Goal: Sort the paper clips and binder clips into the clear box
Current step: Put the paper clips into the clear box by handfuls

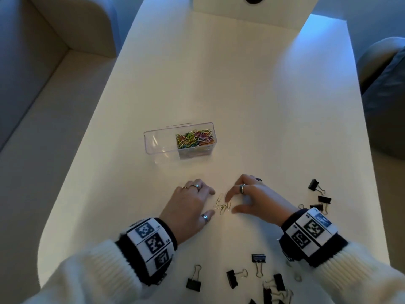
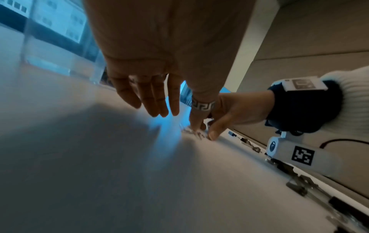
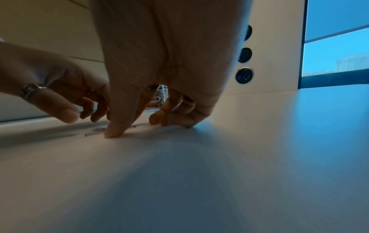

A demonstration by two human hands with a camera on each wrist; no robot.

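White ribbed sleeves (image 1: 92, 268); black-and-white marker wristbands (image 1: 151, 242); silver rings (image 1: 205, 217)

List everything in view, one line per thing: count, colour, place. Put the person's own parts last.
White table: one, white, fills the middle of the head view.
Clear plastic box: one, transparent, two compartments, mid-table; its left compartment is empty.
Coloured paper clips: a heap, mixed colours, in the box's right compartment.
Loose metal paper clips: a few, pale metal, on the table between the hands.
Black binder clips: about ten, black with metal handles, scattered near and right.
Sofa: one, beige, left of the table.
Left hand: open, beside the loose clips.
Right hand: open, fingertips by the loose clips.
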